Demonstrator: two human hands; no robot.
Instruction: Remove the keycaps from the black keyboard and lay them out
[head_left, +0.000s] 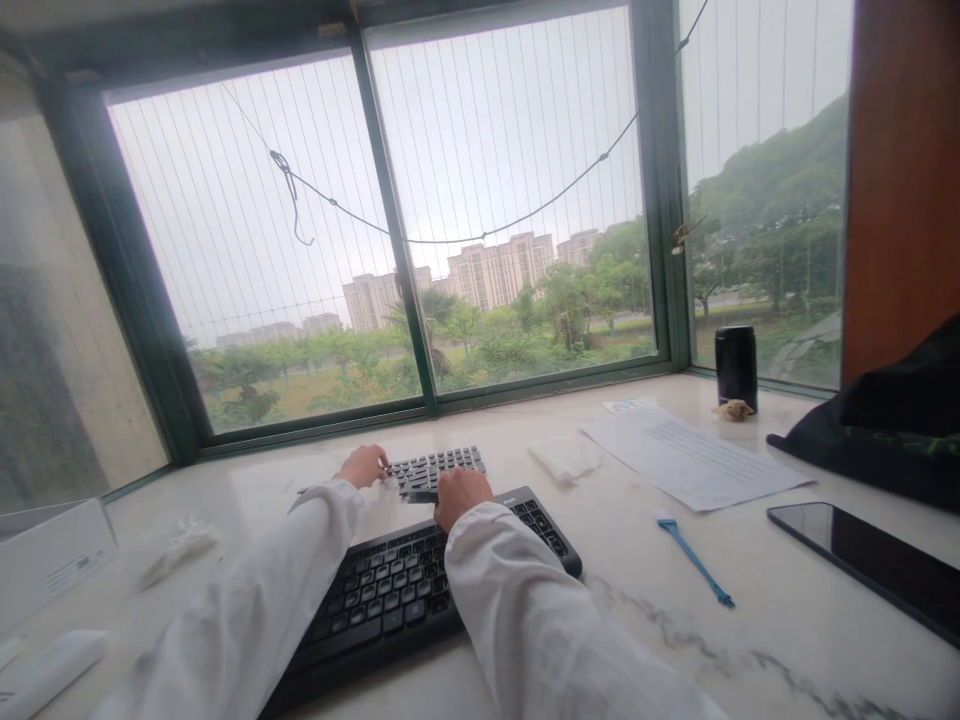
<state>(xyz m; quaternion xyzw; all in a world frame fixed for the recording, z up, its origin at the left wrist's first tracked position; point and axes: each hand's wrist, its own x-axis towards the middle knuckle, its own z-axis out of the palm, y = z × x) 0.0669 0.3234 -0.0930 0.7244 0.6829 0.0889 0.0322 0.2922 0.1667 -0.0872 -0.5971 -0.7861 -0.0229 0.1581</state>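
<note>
A black keyboard (390, 590) lies at a slant on the marbled white surface, partly covered by my sleeves. Beyond it are rows of dark keys (442, 462) with light gaps; whether they are loose keycaps or one piece, I cannot tell. My left hand (364, 466) is at the left end of these rows, thumb and fingers pinched together at the edge. Above the keyboard's back edge, my right hand (461, 497) is curled closed, next to a dark flat piece (422, 496). What either hand grips is too small or hidden to make out.
On the right are a small blue brush (694, 560), a phone (874, 560), a printed sheet (686, 455), a black can (736, 368) and black fabric (892, 420). A folded tissue (566, 458) lies behind the keyboard. Left are a crumpled wrapper (180, 548) and a white box (56, 560).
</note>
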